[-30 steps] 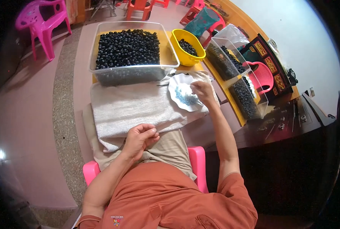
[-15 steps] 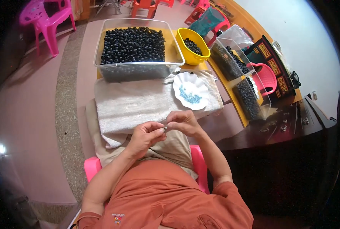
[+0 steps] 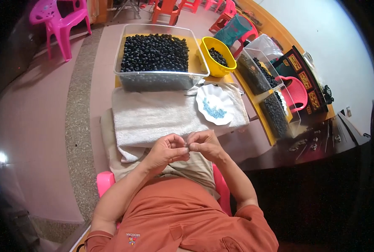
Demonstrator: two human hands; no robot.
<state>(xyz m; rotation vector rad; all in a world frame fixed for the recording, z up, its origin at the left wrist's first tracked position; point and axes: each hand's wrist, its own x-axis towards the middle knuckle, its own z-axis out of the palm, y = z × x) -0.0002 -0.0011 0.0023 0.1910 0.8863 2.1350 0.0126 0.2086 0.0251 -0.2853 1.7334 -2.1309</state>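
Above my lap, my left hand (image 3: 170, 150) and my right hand (image 3: 204, 145) meet fingertip to fingertip. Both are pinched around something tiny that the fingers mostly hide; I cannot make out its kind. Just beyond them a white towel (image 3: 153, 122) covers the near part of the table. On its right side lies a white scalloped dish (image 3: 227, 101) holding many tiny light-blue pieces (image 3: 214, 110). Behind the towel stands a large clear plastic bin (image 3: 161, 76) with a heap of black beads (image 3: 155, 52) in it.
Right of the bin is a yellow basin (image 3: 207, 63) with more black beads. Clear boxes (image 3: 275, 115) of black beads stand on a side table at right. Pink armrests (image 3: 106, 183) flank me. A magenta chair (image 3: 61, 27) stands far left.
My right hand has turned and come down slightly, its fingers now closer against the left fingertips. The whole view has shifted a little, moving the scene right and down.
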